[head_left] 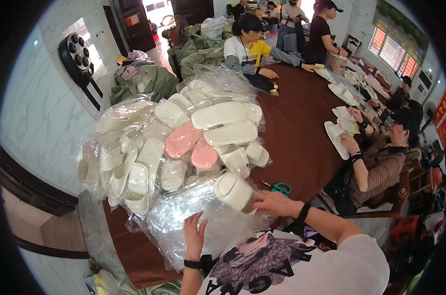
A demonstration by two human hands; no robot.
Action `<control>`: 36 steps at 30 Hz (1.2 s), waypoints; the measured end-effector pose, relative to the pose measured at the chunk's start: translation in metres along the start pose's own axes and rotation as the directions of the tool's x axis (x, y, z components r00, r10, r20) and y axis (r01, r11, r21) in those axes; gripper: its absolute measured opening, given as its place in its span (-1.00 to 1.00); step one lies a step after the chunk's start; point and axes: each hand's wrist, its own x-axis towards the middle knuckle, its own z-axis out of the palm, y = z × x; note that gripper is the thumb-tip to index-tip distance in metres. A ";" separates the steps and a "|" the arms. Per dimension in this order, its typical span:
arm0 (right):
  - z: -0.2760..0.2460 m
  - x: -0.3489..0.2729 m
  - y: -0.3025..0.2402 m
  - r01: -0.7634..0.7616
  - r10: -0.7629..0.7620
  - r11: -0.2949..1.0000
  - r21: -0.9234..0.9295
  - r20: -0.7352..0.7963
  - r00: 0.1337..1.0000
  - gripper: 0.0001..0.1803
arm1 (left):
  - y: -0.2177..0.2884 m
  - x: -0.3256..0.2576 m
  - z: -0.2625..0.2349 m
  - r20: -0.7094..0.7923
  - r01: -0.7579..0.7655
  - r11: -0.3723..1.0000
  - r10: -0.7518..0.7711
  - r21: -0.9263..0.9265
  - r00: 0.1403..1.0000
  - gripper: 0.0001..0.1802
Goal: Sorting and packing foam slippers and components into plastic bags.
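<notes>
White slipper [230,189] — heel end in right hand [276,203], toe end leftward.

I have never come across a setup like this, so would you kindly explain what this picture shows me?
There is no robot here: a person works with two bare hands, and this is the view from a wide fisheye camera on their head, looking down, so straight edges look bent. On the brown-covered table lie heaped white open-toed slippers, many in clear plastic bags, a pair of pink slippers and teal-handled scissors. The right hand grips a white wide-strapped slipper. The left hand is at the shiny clear plastic sheeting; whether it presses on it is hard to tell. Other people work around the table.
</notes>
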 end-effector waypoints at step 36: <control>-0.096 0.131 0.194 -0.568 0.396 0.758 -0.321 -0.465 0.791 -0.88 | -0.079 -0.039 0.013 -0.090 0.201 0.631 -0.204 0.749 0.975 0.04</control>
